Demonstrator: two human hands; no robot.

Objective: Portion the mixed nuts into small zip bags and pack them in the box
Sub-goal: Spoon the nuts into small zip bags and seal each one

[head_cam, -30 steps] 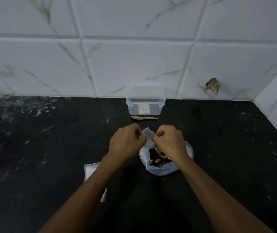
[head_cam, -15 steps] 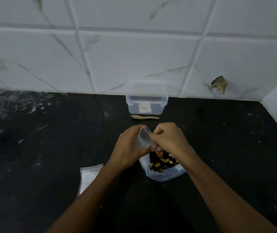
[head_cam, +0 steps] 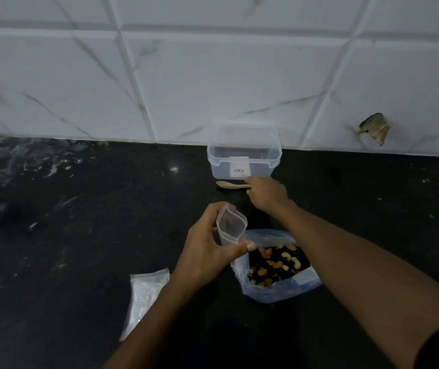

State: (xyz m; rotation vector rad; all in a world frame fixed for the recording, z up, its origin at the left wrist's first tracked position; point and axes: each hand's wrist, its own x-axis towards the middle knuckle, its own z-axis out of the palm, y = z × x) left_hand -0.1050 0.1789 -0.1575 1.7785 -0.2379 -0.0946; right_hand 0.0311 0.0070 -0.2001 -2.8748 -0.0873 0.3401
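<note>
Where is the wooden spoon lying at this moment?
In the head view, the wooden spoon lies on the black counter just in front of the clear plastic box, with the right hand at its handle end.

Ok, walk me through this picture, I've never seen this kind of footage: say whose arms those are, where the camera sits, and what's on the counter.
The camera is worn on a person's head, looking down at their own two bare hands. The left hand holds a small zip bag open. The right hand reaches to a wooden spoon lying in front of a clear plastic box by the tiled wall. On the black counter sit an open bag of mixed nuts and a packet of spare bags.
</note>
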